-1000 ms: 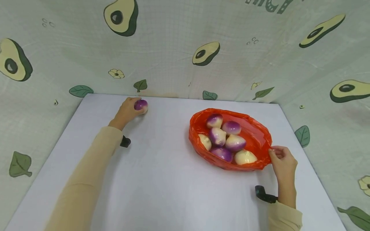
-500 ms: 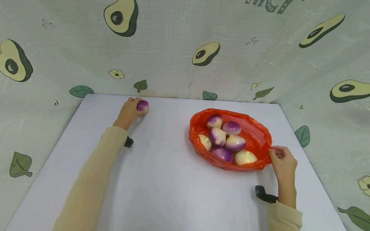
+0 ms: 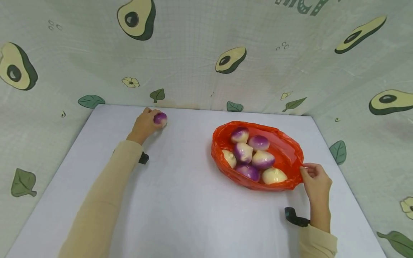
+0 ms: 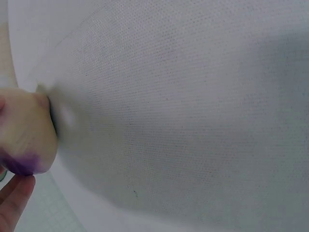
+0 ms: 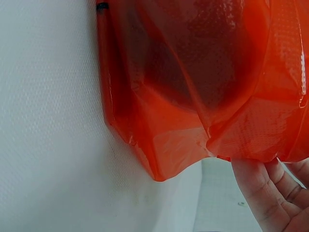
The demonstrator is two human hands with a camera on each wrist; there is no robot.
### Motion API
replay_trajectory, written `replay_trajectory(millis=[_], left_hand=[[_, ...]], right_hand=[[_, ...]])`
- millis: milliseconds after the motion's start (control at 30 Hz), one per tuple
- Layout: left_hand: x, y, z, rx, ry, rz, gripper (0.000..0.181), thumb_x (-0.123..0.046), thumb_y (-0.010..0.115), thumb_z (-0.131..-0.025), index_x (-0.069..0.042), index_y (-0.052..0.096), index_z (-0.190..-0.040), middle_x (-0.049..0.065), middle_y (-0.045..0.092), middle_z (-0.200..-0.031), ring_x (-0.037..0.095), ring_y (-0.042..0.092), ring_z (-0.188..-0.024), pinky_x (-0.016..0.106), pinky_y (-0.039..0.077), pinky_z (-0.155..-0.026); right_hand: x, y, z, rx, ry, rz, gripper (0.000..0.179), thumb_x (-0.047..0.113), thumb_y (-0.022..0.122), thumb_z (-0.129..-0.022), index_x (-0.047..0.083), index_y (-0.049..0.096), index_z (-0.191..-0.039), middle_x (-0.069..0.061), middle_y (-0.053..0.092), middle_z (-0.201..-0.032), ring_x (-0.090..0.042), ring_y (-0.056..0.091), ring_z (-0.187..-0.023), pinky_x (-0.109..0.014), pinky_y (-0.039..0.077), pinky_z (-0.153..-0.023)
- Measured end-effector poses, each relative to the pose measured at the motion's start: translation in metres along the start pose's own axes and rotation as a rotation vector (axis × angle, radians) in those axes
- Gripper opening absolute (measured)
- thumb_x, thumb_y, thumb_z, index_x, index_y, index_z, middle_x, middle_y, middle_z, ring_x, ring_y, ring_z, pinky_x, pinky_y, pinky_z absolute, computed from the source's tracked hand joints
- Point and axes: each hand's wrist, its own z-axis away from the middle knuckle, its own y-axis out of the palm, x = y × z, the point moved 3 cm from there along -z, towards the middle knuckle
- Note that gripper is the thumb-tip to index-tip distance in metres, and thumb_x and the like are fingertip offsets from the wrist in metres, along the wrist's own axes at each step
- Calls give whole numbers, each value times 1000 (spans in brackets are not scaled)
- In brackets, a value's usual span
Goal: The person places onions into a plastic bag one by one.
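At the table's far left, my left hand (image 3: 146, 125) grips a purple-and-white turnip (image 3: 161, 119) between thumb and fingers. The left wrist view shows the pale side of this turnip (image 4: 30, 133) close over the white surface, with fingertips against its purple part. On the right, my right hand (image 3: 316, 179) pinches the rim of a red plastic bag (image 3: 222, 172), which lies with its mouth spread wide. Several turnips (image 3: 262, 159) sit inside, mostly toward the bag's left and front. In the right wrist view, the thumb and fingers hold the edge of the red plastic (image 5: 178, 140).
The white table (image 3: 180, 208) ends at the back against a hanging cloth (image 3: 190, 82) printed with avocados and leaves, which also runs along both sides. A black wrist strap with a small camera (image 3: 295, 218) is on the right wrist.
My left hand and the turnip have shifted slightly to the right. My right hand, the bag and the turnips in it have stayed as they were.
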Motion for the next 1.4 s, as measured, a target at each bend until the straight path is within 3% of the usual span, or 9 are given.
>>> replay_trajectory(millis=[233,400,600,800,900,933,1100,1267,1400], left_hand=[[-2,-3,2,32,-18,-15,50,-20,63,-84,-4,48,-129,25,42,-121,43,49,-107,54,40,-99],[-3,-5,2,85,-47,-11,50,-19,64,-84,-6,47,-130,25,40,-122,43,46,-110,55,39,-100],[-6,-5,2,127,-50,1,52,-18,67,-82,-8,48,-129,24,41,-124,41,44,-112,56,38,-99],[-12,-9,6,129,-26,10,53,-20,68,-81,-8,49,-128,24,43,-122,41,46,-110,57,40,-97],[-18,-13,6,130,-2,14,53,-20,69,-80,-8,49,-128,23,44,-121,42,47,-109,57,41,-96],[-20,-14,6,133,5,15,53,-21,69,-80,-8,50,-128,23,44,-122,42,47,-109,57,41,-95],[-32,-21,3,167,45,10,51,-21,69,-80,-8,51,-127,22,45,-126,41,45,-114,55,41,-96],[-46,-30,4,185,74,26,49,-20,67,-81,-9,52,-126,21,47,-123,38,46,-113,51,44,-96],[-61,-40,6,191,114,43,48,-18,67,-81,-9,53,-125,20,48,-123,36,48,-112,49,45,-96]], right_hand=[[0,0,0,4,4,5,45,38,45,-94,9,48,-128,-15,56,-117,-19,53,-96,-7,46,-63],[0,0,1,5,2,14,45,39,44,-94,9,48,-128,-15,56,-118,-19,53,-98,-22,54,-75],[-2,1,0,-1,-4,7,46,39,45,-94,8,49,-127,-15,56,-117,-21,54,-96,-15,52,-70],[-19,6,-16,-50,-50,-20,46,44,51,-91,8,53,-120,-13,58,-104,-20,54,-85,-37,56,-62],[-29,9,-24,-59,-63,-17,49,49,51,-90,10,54,-119,-10,58,-100,-16,54,-82,-40,55,-58],[-32,10,-26,-69,-53,-20,47,49,51,-89,11,55,-118,-8,58,-99,-15,53,-81,-39,54,-55],[-34,12,-26,-66,-51,-30,50,49,50,-90,9,54,-120,-13,58,-104,-21,55,-87,-40,56,-64],[-30,9,-24,-59,-44,-4,50,53,47,-90,12,53,-119,-8,57,-101,-14,53,-82,-39,54,-55],[-16,5,-11,-41,-37,-19,46,43,48,-93,8,52,-122,-14,57,-107,-20,54,-88,-21,53,-58]])
